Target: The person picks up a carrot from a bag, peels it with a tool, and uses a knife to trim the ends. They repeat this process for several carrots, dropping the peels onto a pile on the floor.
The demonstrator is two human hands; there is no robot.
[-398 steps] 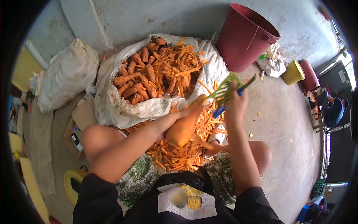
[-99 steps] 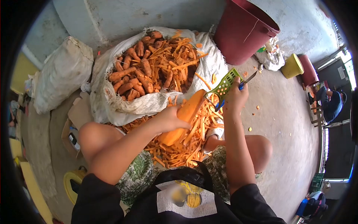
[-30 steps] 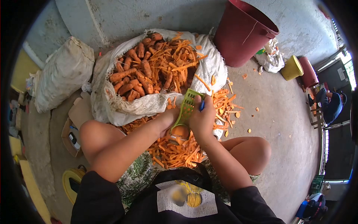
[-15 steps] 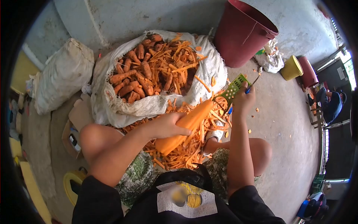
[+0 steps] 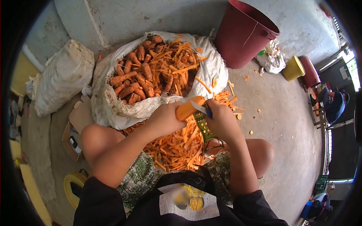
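My left hand (image 5: 166,117) is closed around a large peeled carrot (image 5: 184,110), held level above the shavings. In my right hand (image 5: 223,121) are two tools: a knife with a blue handle, and a green perforated peeler (image 5: 203,130) hanging below the fingers. The knife blade (image 5: 198,107) lies against the carrot's right end. A heap of carrot peelings (image 5: 177,148) covers the floor between my legs. Behind it, an opened white sack (image 5: 143,113) holds unpeeled carrots (image 5: 145,81) and more peelings.
A tall maroon bin (image 5: 241,37) stands behind the sack, against the wall. Left of the sack is a full white sack (image 5: 66,81); a cardboard box (image 5: 71,143) sits by my left knee. A yellow bucket (image 5: 293,68) is farther right, and another person (image 5: 333,105) sits at the right edge.
The carrot has turned, showing its end toward the right. My right hand has come down and left to it, bringing the knife blade against the carrot, with the green peeler now swung downward.
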